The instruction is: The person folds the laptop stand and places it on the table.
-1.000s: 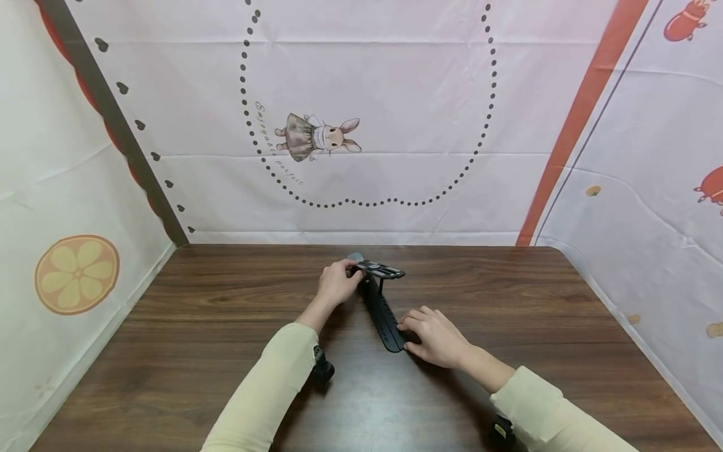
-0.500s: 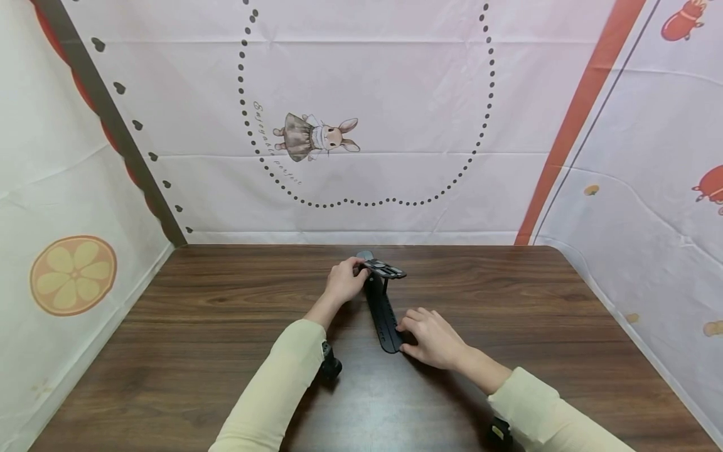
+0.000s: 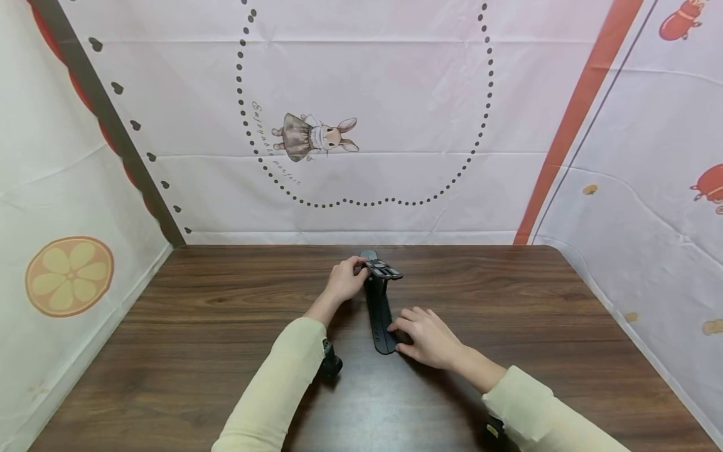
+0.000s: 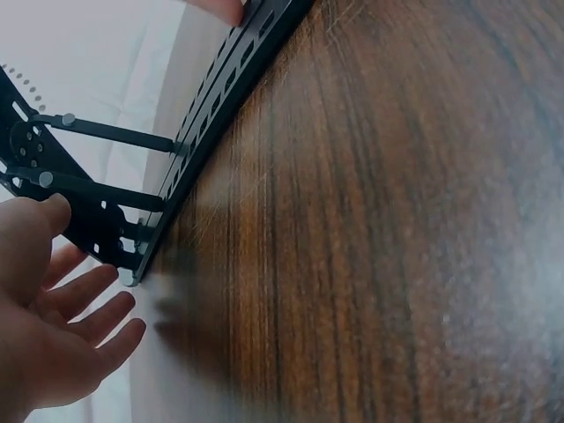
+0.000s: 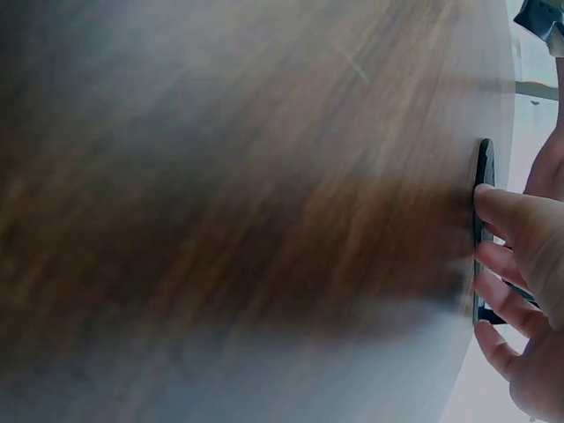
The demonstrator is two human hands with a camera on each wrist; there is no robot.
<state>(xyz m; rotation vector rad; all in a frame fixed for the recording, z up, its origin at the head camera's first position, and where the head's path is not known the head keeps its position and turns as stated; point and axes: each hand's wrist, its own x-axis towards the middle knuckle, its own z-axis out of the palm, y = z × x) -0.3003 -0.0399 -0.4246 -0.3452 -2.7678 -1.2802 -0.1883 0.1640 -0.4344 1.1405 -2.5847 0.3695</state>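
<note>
Hanging upright, printed cloth (image 3: pixel 418 113) borders the back and sides of a wood-grain table (image 3: pixel 214 376). Toward its far edge rests a black folding stand (image 3: pixel 378 304), slotted base (image 3: pixel 385 343) flat, plate (image 3: pixel 386 270) raised on struts (image 4: pixel 106 191). The left hand (image 3: pixel 344 281) pinches the plate's edge; the right hand's (image 3: pixel 426 339) bent fingers touch the base's near end, whether gripping I cannot tell.
</note>
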